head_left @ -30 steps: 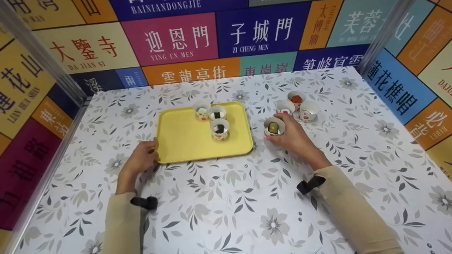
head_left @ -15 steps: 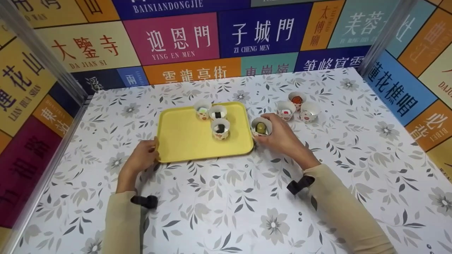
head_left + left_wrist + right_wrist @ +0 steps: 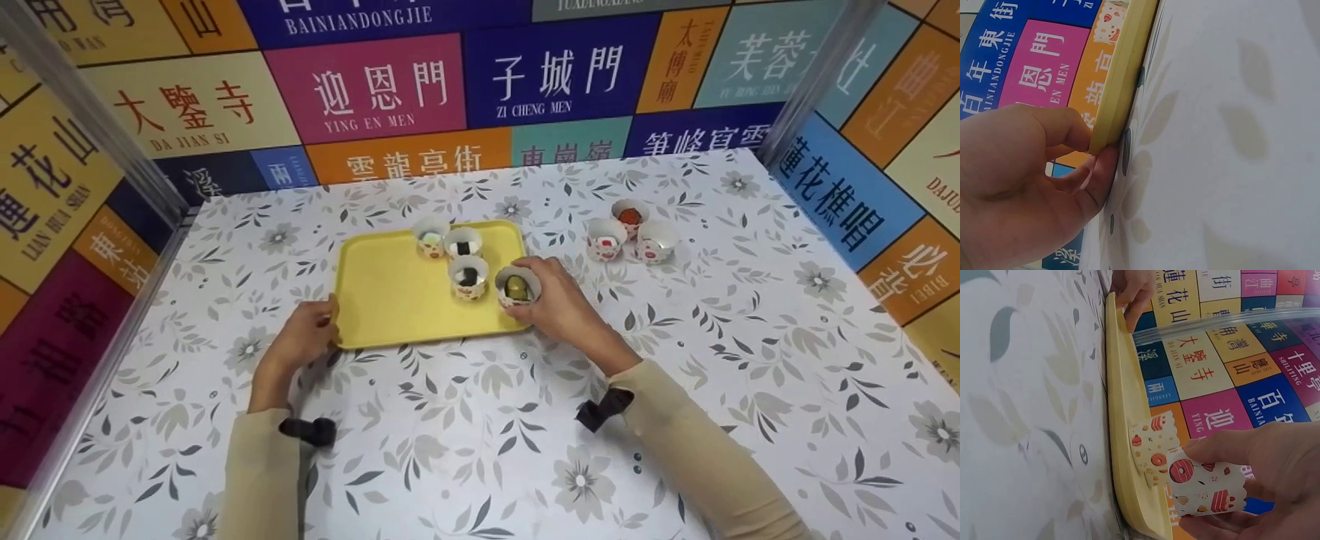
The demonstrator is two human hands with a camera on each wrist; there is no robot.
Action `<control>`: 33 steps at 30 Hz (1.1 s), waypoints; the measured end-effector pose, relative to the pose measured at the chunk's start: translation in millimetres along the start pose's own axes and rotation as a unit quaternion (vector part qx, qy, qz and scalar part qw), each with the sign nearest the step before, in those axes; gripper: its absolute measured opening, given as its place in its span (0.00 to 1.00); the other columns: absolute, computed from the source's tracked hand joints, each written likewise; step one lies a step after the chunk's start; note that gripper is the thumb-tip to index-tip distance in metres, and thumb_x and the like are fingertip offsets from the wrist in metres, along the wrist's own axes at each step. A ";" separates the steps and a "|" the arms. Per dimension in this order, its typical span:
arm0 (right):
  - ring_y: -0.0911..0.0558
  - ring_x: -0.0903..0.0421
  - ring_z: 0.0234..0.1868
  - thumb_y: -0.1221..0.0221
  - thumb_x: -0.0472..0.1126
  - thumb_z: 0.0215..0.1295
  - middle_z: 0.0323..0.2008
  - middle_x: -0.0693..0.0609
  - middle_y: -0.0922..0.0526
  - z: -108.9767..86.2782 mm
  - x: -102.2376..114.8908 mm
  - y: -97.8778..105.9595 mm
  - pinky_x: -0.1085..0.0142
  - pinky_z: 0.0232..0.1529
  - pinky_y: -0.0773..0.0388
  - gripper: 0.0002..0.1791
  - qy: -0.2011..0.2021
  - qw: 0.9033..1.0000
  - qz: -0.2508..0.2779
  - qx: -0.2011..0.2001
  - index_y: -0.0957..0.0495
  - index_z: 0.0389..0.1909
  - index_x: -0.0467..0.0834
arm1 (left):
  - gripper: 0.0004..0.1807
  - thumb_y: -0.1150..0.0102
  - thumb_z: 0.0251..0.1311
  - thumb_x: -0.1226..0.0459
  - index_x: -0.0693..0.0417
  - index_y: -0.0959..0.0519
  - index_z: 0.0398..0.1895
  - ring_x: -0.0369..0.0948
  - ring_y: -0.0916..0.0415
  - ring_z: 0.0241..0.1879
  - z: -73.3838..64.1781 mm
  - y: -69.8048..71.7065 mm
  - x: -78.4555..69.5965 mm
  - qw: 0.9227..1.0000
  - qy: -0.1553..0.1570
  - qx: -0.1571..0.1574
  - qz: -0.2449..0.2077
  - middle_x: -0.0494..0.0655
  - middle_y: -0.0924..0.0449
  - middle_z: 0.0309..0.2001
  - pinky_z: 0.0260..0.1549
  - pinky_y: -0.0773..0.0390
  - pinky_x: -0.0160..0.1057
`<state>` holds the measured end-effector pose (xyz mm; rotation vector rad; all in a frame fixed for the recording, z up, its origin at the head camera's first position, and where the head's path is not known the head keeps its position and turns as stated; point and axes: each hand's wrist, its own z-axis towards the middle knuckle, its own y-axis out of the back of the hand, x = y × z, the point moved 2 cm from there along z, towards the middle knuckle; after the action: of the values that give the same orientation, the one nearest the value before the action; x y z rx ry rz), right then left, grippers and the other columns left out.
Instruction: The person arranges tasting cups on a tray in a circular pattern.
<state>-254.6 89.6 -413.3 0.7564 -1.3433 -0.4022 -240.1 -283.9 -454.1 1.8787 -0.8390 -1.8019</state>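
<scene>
My right hand point(image 3: 561, 304) holds a white paper baking cup point(image 3: 517, 288) with printed pastries, a rounded olive-green piece inside. In the right wrist view the thumb and fingers grip this cup point(image 3: 1207, 486) from both sides, over the near right corner of the yellow tray point(image 3: 397, 304). At the tray's left edge, my left hand point(image 3: 306, 334) pinches the rim; the left wrist view has its fingertips on the tray's corner point(image 3: 1114, 95). On the tray stand three more cups: one with a pale green piece point(image 3: 431, 238), two with black-and-white pieces point(image 3: 463, 247) point(image 3: 469, 277).
Right of the tray, three cups stand close together on the flowered tablecloth point(image 3: 465, 427): one with orange-red filling point(image 3: 629, 216), one with a red-and-white piece point(image 3: 606, 241), one with pale contents point(image 3: 655, 244). Lettered panels point(image 3: 367, 90) wall the back and sides.
My right hand has carried the cup with the olive-green piece leftward, from the tablecloth beside the other cups to over the tray's right side. My left hand stays at the tray's edge.
</scene>
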 end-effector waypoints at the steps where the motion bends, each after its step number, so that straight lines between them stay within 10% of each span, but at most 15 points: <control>1: 0.26 0.41 0.60 0.27 0.41 0.55 0.59 0.38 0.29 -0.5 2.5 -2.5 0.48 0.65 0.30 0.39 0.000 1.000 0.003 0.002 0.31 0.68 0.45 | 0.06 0.56 0.66 0.76 0.66 0.30 0.32 0.37 0.30 0.21 -0.4 0.2 -0.1 1.000 -0.002 0.000 0.002 0.63 0.23 0.38 0.20 0.30 0.33; 22: 0.26 0.45 0.65 0.27 0.38 0.53 0.64 0.41 0.28 6.9 35.5 -56.3 0.55 0.67 0.30 0.41 -0.032 0.998 0.052 -0.001 0.34 0.67 0.39 | 0.10 0.57 0.67 0.77 0.64 0.33 0.26 0.37 0.35 0.17 -2.2 -0.3 -2.0 0.999 -0.033 -0.001 -0.008 0.54 0.27 0.24 0.18 0.33 0.34; 33: 0.24 0.46 0.60 0.25 0.39 0.52 0.59 0.42 0.27 10.1 44.6 -74.2 0.57 0.64 0.27 0.36 -0.028 0.998 0.063 -0.004 0.29 0.61 0.40 | 0.08 0.57 0.70 0.74 0.68 0.27 0.36 0.38 0.31 0.21 -1.1 1.5 -2.1 1.000 -0.007 0.006 0.002 0.59 0.23 0.32 0.21 0.30 0.34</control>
<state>-243.5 5.2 -432.1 0.6531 -1.4336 -0.3299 -239.2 -283.7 -451.4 1.8724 -0.8593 -1.8151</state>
